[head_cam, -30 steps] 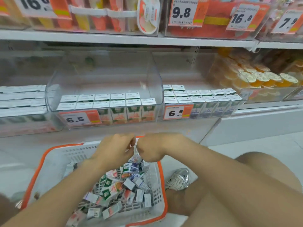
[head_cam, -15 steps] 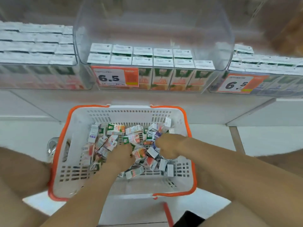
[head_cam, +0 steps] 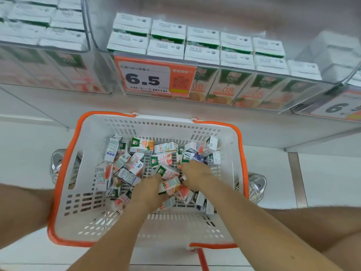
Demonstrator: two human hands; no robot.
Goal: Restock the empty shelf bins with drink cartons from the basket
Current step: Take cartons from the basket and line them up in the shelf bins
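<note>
Fingers of the left hand and right hand are sunk among the drink cartons and are seen only from the backs of the hands. Whether they grasp a carton or lie loose cannot be told. One pink-and-white carton lies between the two hands, just beside each; other cartons are partly hidden beneath the wrists. The loose pile fills the middle of the basket and reaches towards its far wall, while the slotted floor by the near wall is bare. Both forearms cross the near rim. Beyond the far rim, a clear shelf bin holds shelved cartons upright in two rows, and a price tag reading 6.5 hangs on its front. Neighbouring bins — left and right — are cut off by the frame and blurred. A silver shoe shows beside the basket's right wall. A second shoe sits beside the left wall, half hidden.
</note>
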